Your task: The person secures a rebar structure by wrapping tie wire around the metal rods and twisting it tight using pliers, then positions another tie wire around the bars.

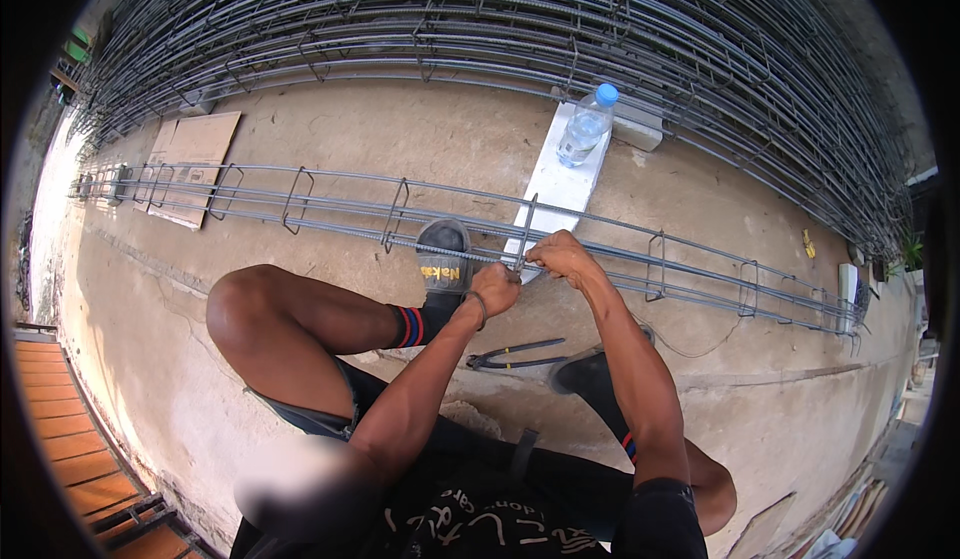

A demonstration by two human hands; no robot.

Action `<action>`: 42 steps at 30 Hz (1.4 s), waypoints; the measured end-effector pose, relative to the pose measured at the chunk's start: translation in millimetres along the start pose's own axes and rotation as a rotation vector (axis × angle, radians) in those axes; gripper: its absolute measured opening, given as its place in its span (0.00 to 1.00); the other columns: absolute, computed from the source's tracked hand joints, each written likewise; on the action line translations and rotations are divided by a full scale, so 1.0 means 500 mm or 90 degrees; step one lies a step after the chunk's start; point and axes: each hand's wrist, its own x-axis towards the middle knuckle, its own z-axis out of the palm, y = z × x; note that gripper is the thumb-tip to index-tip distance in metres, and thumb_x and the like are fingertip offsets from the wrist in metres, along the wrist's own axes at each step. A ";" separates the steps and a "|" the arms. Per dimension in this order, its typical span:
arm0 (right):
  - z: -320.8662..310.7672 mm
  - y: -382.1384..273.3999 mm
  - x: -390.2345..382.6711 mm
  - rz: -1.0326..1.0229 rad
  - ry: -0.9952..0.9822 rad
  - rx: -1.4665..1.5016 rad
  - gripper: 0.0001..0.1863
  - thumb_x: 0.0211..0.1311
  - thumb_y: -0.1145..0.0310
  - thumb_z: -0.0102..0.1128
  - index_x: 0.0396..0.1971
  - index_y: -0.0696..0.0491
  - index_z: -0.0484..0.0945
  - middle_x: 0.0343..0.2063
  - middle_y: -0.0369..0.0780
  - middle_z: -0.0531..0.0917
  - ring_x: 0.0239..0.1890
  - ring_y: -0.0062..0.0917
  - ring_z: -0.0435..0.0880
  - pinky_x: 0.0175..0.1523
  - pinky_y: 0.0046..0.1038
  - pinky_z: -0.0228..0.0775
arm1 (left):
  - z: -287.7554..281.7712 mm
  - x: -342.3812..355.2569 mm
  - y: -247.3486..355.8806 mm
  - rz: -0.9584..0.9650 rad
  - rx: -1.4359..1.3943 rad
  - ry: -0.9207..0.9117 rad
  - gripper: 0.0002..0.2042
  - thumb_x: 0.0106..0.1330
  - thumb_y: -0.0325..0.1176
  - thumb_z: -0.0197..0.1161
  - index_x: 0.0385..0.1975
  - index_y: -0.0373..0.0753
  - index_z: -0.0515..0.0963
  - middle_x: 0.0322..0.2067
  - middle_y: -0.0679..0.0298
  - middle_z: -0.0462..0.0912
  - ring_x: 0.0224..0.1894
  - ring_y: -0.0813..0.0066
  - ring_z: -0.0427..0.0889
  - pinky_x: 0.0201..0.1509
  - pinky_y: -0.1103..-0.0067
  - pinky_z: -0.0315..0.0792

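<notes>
Centrally, head view: a person sits low over a long rebar cage [620,250], a narrow run of ribbed bars and rectangular stirrups stretching across the concrete floor [320,119]. One stirrup [529,221], near mid-length, stands between the two hands. Left hand [495,287]: fingers curled inward, pinching the stirrup's lower end at the near side of the bars. Right hand [560,254]: thumb and fingers bunched together at the same stirrup, just beside the left; whether anything thin is caught between them I cannot tell.

Lettering: bold yellow characters cross the strap of the dark sandal [443,244] on the left foot, beside the cage. Pale, hand-drawn-looking script runs over the front of the black shirt [470,534], partly lost in its folds. Any label on the clear, blue-capped bottle [588,131] is too small for me to make out.

Surroundings: the bottle stands on a white board [550,187] that passes beneath the cage. Pliers [478,362] with dark, yellow-marked handles lie on the floor between the feet. Flat cardboard [190,154] lies under the cage toward its left end. Beyond, a dense stack of similar cages [480,24] fills the far side; orange slats [70,419] show at lower left.
</notes>
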 end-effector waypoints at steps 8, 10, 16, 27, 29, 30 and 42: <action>0.034 0.039 -0.002 -0.169 0.126 -0.236 0.12 0.49 0.66 0.65 0.23 0.61 0.83 0.21 0.50 0.82 0.26 0.39 0.84 0.31 0.37 0.71 | -0.031 0.002 0.024 0.014 0.013 -0.039 0.09 0.52 0.36 0.59 0.26 0.43 0.86 0.18 0.57 0.81 0.26 0.63 0.83 0.35 0.70 0.75; 0.048 0.033 -0.034 -0.169 0.138 -0.150 0.13 0.51 0.63 0.66 0.23 0.60 0.83 0.25 0.52 0.82 0.32 0.45 0.84 0.38 0.40 0.72 | -0.051 -0.003 0.031 0.008 -0.042 -0.104 0.09 0.54 0.36 0.59 0.22 0.39 0.84 0.15 0.58 0.79 0.21 0.68 0.80 0.31 0.72 0.73; 0.103 0.021 -0.057 -0.160 0.321 -0.220 0.15 0.48 0.61 0.70 0.20 0.60 0.82 0.21 0.50 0.82 0.27 0.39 0.84 0.35 0.36 0.72 | -0.086 0.018 0.040 -0.092 -0.104 -0.171 0.13 0.54 0.37 0.61 0.24 0.31 0.82 0.27 0.46 0.83 0.34 0.53 0.84 0.41 0.66 0.76; 0.088 0.072 -0.071 -0.235 0.296 -0.077 0.11 0.51 0.64 0.67 0.24 0.57 0.82 0.23 0.50 0.82 0.30 0.43 0.84 0.35 0.38 0.72 | -0.160 0.051 0.163 0.405 0.495 -0.152 0.07 0.52 0.31 0.60 0.24 0.39 0.84 0.29 0.51 0.84 0.35 0.56 0.84 0.40 0.66 0.76; 0.087 0.072 -0.077 -0.265 0.308 -0.061 0.10 0.52 0.64 0.66 0.25 0.57 0.81 0.22 0.50 0.82 0.29 0.43 0.84 0.34 0.38 0.72 | -0.174 0.069 0.167 0.458 0.570 -0.172 0.09 0.55 0.33 0.57 0.26 0.41 0.85 0.31 0.52 0.85 0.37 0.59 0.84 0.44 0.67 0.75; 0.086 0.063 -0.088 -0.243 0.276 -0.078 0.10 0.52 0.65 0.66 0.26 0.57 0.81 0.21 0.50 0.81 0.28 0.43 0.83 0.33 0.38 0.71 | -0.183 0.086 0.150 0.530 0.568 -0.164 0.09 0.55 0.34 0.57 0.26 0.42 0.85 0.30 0.53 0.84 0.35 0.59 0.84 0.46 0.68 0.74; 0.120 0.066 -0.084 -0.310 0.369 -0.137 0.13 0.53 0.63 0.67 0.23 0.58 0.78 0.21 0.49 0.80 0.26 0.46 0.81 0.30 0.40 0.70 | -0.168 0.151 0.032 0.275 0.076 -0.216 0.05 0.46 0.33 0.71 0.24 0.46 0.86 0.29 0.65 0.84 0.40 0.64 0.80 0.46 0.71 0.71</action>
